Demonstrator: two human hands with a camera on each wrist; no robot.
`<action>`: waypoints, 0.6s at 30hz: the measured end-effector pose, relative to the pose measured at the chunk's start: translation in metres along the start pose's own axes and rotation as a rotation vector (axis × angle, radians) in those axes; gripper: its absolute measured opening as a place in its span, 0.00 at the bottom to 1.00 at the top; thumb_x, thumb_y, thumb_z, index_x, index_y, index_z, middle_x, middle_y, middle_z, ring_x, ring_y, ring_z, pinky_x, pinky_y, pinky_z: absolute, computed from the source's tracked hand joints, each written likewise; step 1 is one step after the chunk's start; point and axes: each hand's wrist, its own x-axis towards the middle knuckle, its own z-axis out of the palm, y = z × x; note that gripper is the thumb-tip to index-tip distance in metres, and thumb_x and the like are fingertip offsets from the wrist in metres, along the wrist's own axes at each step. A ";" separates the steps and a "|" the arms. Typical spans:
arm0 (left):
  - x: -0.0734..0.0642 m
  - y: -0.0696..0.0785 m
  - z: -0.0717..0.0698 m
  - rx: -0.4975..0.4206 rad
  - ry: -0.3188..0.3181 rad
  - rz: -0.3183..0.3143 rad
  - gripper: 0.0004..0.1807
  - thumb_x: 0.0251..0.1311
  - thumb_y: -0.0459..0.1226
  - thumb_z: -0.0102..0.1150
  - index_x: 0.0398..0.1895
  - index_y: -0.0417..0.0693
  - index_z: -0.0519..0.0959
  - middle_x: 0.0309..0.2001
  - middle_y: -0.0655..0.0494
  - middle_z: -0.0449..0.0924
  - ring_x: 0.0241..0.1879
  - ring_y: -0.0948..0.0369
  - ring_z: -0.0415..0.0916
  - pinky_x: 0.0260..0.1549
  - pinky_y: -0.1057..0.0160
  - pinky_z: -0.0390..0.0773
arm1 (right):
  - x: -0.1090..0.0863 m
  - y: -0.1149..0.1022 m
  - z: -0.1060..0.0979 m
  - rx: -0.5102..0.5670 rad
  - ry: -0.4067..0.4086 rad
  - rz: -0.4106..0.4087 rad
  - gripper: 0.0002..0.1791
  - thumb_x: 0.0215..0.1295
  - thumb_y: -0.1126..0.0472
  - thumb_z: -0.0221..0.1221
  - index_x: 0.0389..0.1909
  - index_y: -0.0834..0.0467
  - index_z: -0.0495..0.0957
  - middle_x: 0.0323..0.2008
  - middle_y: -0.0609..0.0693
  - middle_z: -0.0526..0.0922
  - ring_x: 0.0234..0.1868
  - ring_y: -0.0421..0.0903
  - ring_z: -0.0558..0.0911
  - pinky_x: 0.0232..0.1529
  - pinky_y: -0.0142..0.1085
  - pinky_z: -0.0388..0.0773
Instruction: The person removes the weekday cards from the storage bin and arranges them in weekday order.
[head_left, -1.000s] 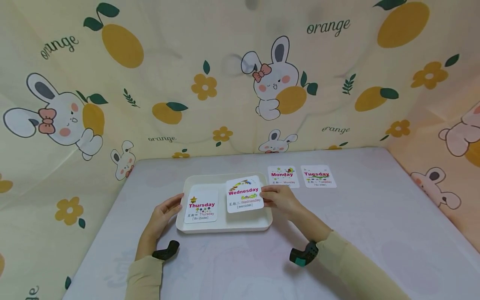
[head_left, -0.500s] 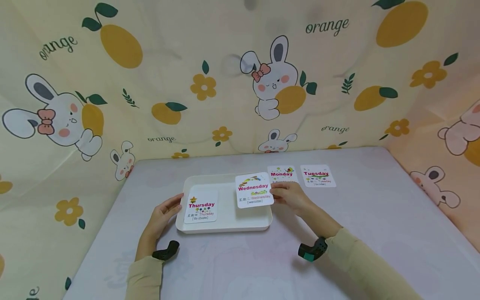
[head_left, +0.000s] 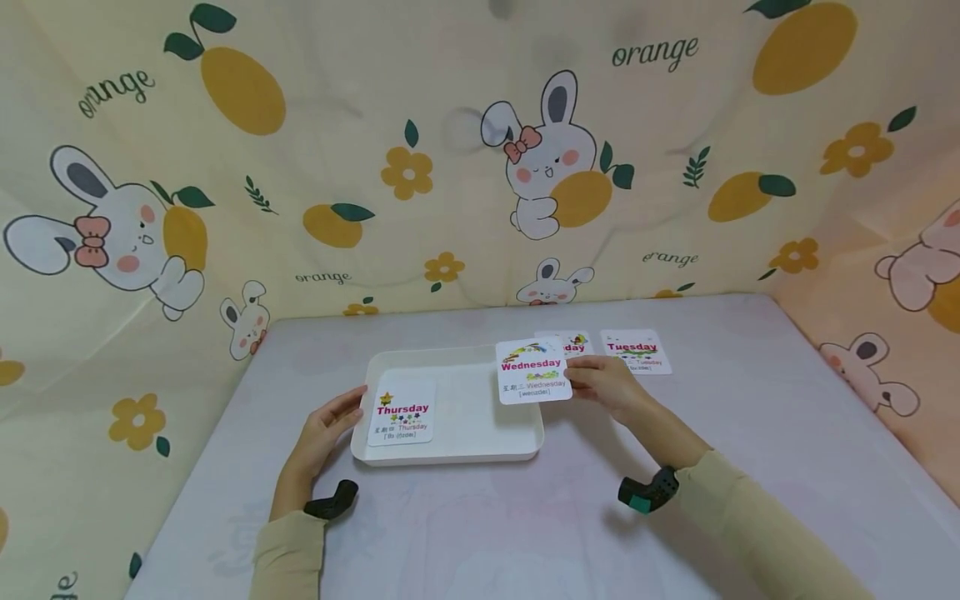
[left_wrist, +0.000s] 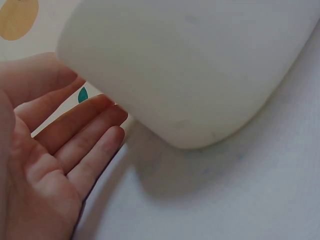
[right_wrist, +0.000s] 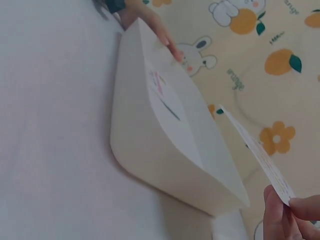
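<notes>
My right hand (head_left: 611, 385) pinches the Wednesday card (head_left: 533, 372) by its right edge. The card is held up above the right side of the white tray (head_left: 480, 446) and overlaps the Monday card (head_left: 576, 343) behind it, hiding much of it. In the right wrist view, thumb and fingers meet at the corner of the thin card (right_wrist: 262, 157). My left hand (head_left: 324, 437) touches the tray's left rim; in the left wrist view its fingers lie nearly straight against the tray wall (left_wrist: 170, 90). Inside the tray, on the left, lies the Thursday card (head_left: 402, 412).
The Tuesday card (head_left: 636, 352) lies flat on the table behind the right hand, right of the Monday card. A pale cloth (head_left: 465, 542) covers the table. Behind it rises a patterned curtain (head_left: 450, 167) with rabbits and oranges.
My right hand has carried the Wednesday card right and slightly away from me, from over the tray to its right edge, covering more of the Monday card. The left hand and tray stay put.
</notes>
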 end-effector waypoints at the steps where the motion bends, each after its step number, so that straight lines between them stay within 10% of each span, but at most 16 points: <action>1: 0.000 0.000 0.000 0.002 0.003 -0.002 0.30 0.66 0.44 0.57 0.68 0.43 0.66 0.72 0.47 0.63 0.52 0.88 0.68 0.51 0.87 0.68 | 0.000 0.000 -0.003 -0.008 0.002 0.003 0.23 0.69 0.62 0.54 0.60 0.72 0.69 0.46 0.55 0.83 0.33 0.34 0.81 0.38 0.25 0.82; 18: 0.000 -0.001 0.001 0.003 0.009 0.019 0.29 0.66 0.41 0.56 0.68 0.42 0.66 0.71 0.48 0.66 0.53 0.87 0.69 0.51 0.87 0.69 | -0.001 -0.003 -0.050 -0.053 0.057 0.022 0.28 0.72 0.58 0.51 0.67 0.69 0.63 0.58 0.60 0.75 0.35 0.34 0.80 0.43 0.26 0.82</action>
